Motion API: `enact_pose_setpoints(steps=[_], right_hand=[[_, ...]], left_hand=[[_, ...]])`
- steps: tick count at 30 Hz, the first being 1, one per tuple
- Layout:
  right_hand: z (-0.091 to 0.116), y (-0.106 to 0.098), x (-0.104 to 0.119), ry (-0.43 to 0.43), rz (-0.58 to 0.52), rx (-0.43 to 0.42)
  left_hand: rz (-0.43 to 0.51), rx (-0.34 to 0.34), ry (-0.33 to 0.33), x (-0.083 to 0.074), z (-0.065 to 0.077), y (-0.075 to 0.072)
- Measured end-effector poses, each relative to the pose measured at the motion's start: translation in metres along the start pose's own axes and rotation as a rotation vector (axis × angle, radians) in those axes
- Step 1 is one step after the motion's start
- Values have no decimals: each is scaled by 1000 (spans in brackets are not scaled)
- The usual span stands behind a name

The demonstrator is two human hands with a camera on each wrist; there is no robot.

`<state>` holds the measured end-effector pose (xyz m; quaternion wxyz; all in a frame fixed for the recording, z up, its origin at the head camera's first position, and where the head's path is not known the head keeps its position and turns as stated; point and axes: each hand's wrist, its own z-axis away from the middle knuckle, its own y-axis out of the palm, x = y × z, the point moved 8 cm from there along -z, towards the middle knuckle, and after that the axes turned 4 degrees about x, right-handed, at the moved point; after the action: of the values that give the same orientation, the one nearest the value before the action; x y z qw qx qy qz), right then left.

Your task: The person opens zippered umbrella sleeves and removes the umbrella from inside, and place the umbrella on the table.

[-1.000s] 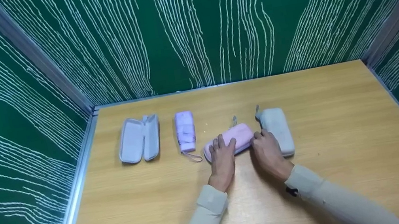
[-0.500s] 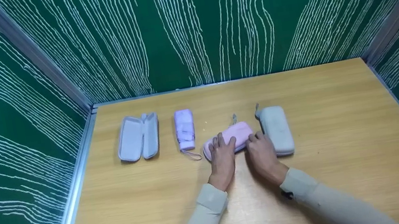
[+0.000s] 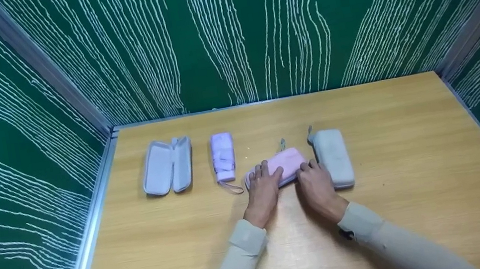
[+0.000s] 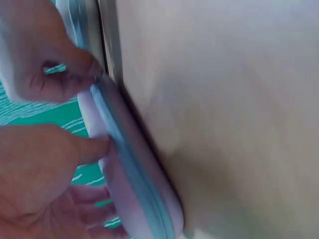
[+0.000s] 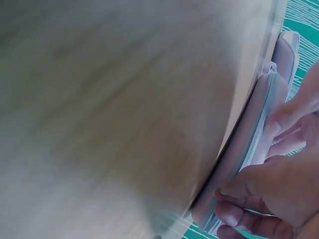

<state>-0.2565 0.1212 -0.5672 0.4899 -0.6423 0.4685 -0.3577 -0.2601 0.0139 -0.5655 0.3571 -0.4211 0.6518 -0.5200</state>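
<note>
A pink zip case [image 3: 289, 159] lies flat on the table, its grey zipper [image 4: 132, 157] running along the side. My left hand [image 3: 263, 193] rests on the case's left part, fingers laid across its top. In the left wrist view, the left thumb [image 4: 92, 149] presses the pink shell close above the zipper. At the case's right front corner, my right hand [image 3: 317, 187] pinches the small zipper pull [image 4: 98, 78] between thumb and bent forefinger. The case's inside is hidden; the zipper looks joined where it shows.
A grey zip case [image 3: 334, 158] lies just right of my right hand. Left of the pink case sits a folded lilac umbrella [image 3: 223, 156] with a wrist loop. Farther left, a grey case [image 3: 159, 169] lies unfolded. Green walls [image 3: 224, 36] enclose the wooden table [image 3: 393, 129].
My right hand has slid left along the pink case's front edge, away from the grey case, then stayed near the corner. The left hand has shifted slightly left on the pink case.
</note>
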Motion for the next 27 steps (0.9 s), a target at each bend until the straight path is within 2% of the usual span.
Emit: enact_pose_setpoints(steps=[4, 7, 10, 14, 17, 23, 27], right_hand=[[0, 3, -3, 37, 5, 65], [0, 5, -4, 49, 11, 106], [0, 2, -3, 45, 21, 80], [0, -5, -2, 26, 35, -52], [1, -7, 0, 11, 37, -109], [1, -3, 1, 13, 42, -47], [0, -2, 3, 3, 49, -48]], left_hand=[[72, 72, 14, 3, 1, 1], [83, 81, 19, 2, 1, -1], [30, 44, 16, 1, 1, -3], [-104, -54, 9, -2, 2, -5], [-147, -111, -1, -4, 4, -6], [-123, -133, -14, -5, 5, -5], [-118, -136, -22, -5, 5, -5]])
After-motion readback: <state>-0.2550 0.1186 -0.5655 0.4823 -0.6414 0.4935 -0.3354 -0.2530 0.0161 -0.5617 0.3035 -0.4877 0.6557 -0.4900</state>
